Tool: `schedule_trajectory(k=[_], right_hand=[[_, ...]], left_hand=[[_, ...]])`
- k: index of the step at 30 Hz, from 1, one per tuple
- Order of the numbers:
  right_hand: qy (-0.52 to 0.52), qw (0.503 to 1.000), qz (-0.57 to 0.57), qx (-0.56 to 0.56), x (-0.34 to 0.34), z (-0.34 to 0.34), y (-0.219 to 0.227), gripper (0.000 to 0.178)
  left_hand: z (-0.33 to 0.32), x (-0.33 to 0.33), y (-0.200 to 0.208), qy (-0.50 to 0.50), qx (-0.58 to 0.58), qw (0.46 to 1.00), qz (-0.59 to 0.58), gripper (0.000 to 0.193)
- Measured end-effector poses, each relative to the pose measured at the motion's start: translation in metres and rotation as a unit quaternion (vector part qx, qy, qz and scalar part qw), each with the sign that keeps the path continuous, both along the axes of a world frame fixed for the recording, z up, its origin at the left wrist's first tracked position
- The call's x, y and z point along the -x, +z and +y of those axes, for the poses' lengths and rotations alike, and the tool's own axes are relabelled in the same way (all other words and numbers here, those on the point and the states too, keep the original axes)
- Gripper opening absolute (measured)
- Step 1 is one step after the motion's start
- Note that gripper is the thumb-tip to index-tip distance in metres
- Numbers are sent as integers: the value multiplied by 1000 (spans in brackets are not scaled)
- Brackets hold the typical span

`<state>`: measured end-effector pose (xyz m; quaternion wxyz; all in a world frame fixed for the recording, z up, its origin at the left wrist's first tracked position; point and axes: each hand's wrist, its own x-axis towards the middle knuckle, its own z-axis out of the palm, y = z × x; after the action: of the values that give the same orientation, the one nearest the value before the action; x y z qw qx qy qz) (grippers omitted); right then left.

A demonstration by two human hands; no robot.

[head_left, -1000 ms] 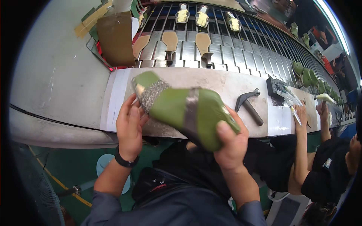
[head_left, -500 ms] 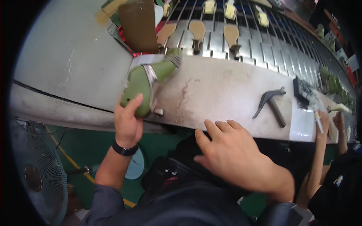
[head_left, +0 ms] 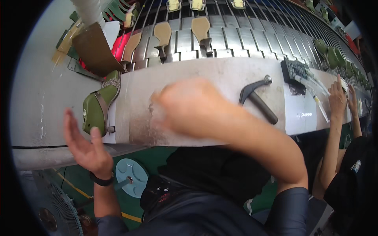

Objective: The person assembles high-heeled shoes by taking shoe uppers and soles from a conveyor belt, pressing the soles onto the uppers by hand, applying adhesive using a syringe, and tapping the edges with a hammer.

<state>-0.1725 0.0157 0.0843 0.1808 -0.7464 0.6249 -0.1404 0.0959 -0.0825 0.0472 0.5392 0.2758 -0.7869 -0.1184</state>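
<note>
A green shoe last (head_left: 93,113) with a sandal's strap across it and a glittery band near its far end lies at the left of the bench. My left hand (head_left: 88,147) is beside its near end, fingers stretched and spread, thumb close to the green surface. Whether the thumb touches it I cannot tell. Over the middle of the bench my right hand (head_left: 191,108) is smeared by motion, its fingers unclear. Right of that forearm lies a pincer-like hand tool (head_left: 258,99) with a black curved arm and a dark straight handle.
Beyond the bench, a slatted metal conveyor (head_left: 232,37) carries tan soles with heels (head_left: 201,30). A brown cardboard piece (head_left: 95,50) stands behind the last. At right are a dark box (head_left: 294,72), brushes or tubes (head_left: 321,107) and a co-worker's hands (head_left: 338,98). A fan (head_left: 55,204) stands lower left.
My left hand has let go of the green last, which now rests on the bench. My right hand has swung up and left from the bench's front edge. The view has shifted.
</note>
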Motion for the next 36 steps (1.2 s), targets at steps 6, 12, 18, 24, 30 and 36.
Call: schedule_trajectory(k=[6,12,18,24,30,36], right_hand=[[-383,870,-251,184,132,-39,-78,32],[-421,866,-176,207,141,-39,-81,39],[-431,870,-104,213,137,-40,-87,41],[-440,838,-253,199,141,-45,-89,26],[-396,874,-127,251,140,-45,-93,25],[-379,876,-177,240,131,-46,-90,35]], left_hand=[[-9,140,-7,-204,-167,943,-203,37],[-104,303,-73,-180,-51,922,-340,35],[-122,334,-59,-347,0,888,-301,16],[-171,360,-31,-332,-81,887,-312,33],[-271,480,-74,-46,-181,925,-331,90],[-298,564,-101,131,-281,919,-243,126]])
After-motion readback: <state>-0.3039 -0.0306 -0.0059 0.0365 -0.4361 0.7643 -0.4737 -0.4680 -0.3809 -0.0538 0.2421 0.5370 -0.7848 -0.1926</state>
